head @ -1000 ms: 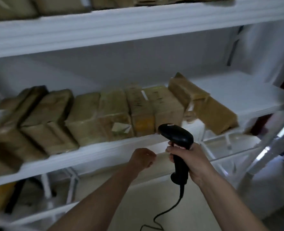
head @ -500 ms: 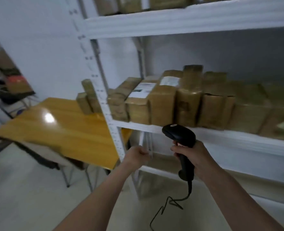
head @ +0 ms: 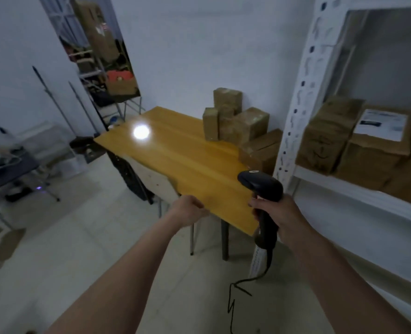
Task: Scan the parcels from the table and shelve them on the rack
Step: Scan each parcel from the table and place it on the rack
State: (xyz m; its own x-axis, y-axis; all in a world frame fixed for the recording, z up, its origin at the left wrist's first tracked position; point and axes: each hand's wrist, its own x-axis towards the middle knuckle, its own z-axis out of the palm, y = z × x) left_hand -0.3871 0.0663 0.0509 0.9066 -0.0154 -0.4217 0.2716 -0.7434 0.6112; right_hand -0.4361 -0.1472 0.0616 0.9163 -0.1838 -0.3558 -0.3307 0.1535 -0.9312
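Right hand: our right hand (head: 287,216) has its grip wrapped round the handle of the black scanner (head: 263,192), head pointing towards the tabletop (head: 175,150), cord (head: 238,292) hanging to the floor.
Left hand: our left hand (head: 189,210) sits over the near edge of the tabletop, fingers curled loosely; we see nothing in its grip, though the palm side is hidden from us.
Parcels on the tabletop: a cluster of brown taped parcels (head: 233,121) stands at the far right corner, next to the rack (head: 303,97); some upright, one low parcel nearest the rack post.
Parcels on the rack: we see brown shelved parcels (head: 358,143) on the white shelf to our right, one with a white label (head: 380,125) on top.
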